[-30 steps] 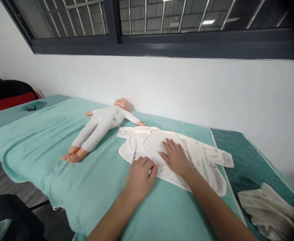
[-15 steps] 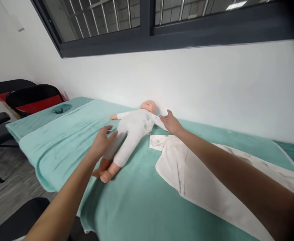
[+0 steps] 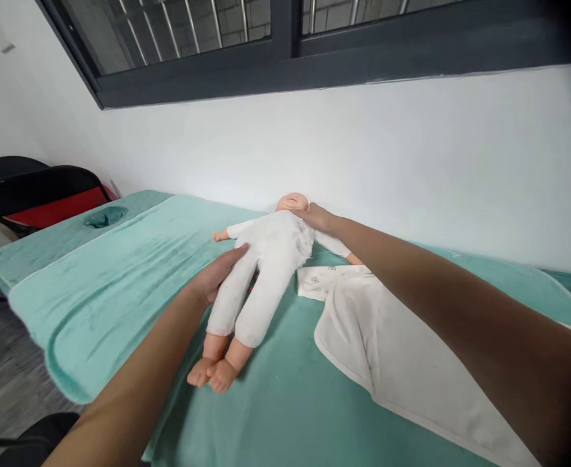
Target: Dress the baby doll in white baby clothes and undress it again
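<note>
A baby doll point(image 3: 279, 240) with a white cloth body and bare plastic head, hands and feet lies on its back, head towards the wall. My left hand point(image 3: 224, 269) grips it at the hip and upper thigh, thumb on top; the other fingers go out of sight beneath. At the doll's neck and shoulder, just below the head point(image 3: 292, 202), my right hand point(image 3: 317, 217) is closed around it, its fingers partly hidden. White baby clothing or a wrap point(image 3: 407, 363) with a small printed pattern is spread under my right forearm.
A teal cover point(image 3: 120, 259) lies over the padded table, which has a round face hole point(image 3: 105, 217) at its left end. The white wall point(image 3: 412, 162) and dark window frame point(image 3: 285, 71) stand behind. Black and red chairs point(image 3: 47, 198) are at the left.
Both hands have come in onto the doll: my left from beside its leg to the hip, my right from above its arm to the neck. The view has shifted slightly.
</note>
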Available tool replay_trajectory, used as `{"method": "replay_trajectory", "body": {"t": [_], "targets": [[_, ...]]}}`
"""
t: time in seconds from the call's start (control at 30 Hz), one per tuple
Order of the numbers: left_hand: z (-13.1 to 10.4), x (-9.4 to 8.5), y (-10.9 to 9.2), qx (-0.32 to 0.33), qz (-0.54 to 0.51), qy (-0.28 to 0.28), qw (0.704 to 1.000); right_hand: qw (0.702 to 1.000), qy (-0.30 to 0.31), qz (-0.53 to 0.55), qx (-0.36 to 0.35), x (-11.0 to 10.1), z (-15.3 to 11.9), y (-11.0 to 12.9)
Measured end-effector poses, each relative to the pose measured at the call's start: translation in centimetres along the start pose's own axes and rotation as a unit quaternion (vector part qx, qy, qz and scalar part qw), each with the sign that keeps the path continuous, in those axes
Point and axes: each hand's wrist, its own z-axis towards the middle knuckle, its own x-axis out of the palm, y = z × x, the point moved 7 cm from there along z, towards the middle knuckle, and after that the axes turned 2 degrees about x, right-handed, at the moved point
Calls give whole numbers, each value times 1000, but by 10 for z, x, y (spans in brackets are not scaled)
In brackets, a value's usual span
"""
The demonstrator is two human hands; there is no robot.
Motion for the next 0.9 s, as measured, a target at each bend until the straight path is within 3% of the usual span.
{"method": "replay_trajectory", "body": {"t": [0.13, 0.27, 0.4, 0.53, 0.6, 0.7, 0.8, 0.9], "targets": [[-17, 54, -16, 38, -6, 56, 998, 1000, -9, -1, 20, -61, -30, -9], [-42, 143, -20, 72, -55, 110, 990, 997, -19, -24, 67, -142, -75, -48], [-71, 238, 2, 49, -76, 169, 982, 992, -30, -63, 106, -210, -132, -109], [-91, 303, 28, 27, -74, 203, 976, 988, -53, -70, 128, -242, -187, -169], [-97, 321, 39, 18, -67, 203, 977, 987, -60, -70, 131, -243, -205, -190], [-99, 331, 51, 16, -50, 195, 979, 987, -60, -80, 129, -233, -218, -211], [-93, 329, 57, 10, -27, 204, 978, 985, -61, -106, 119, -227, -219, -218], [-74, 315, 53, 23, 46, 199, 979, 980, -66, -155, 109, -236, -217, -214]]}}
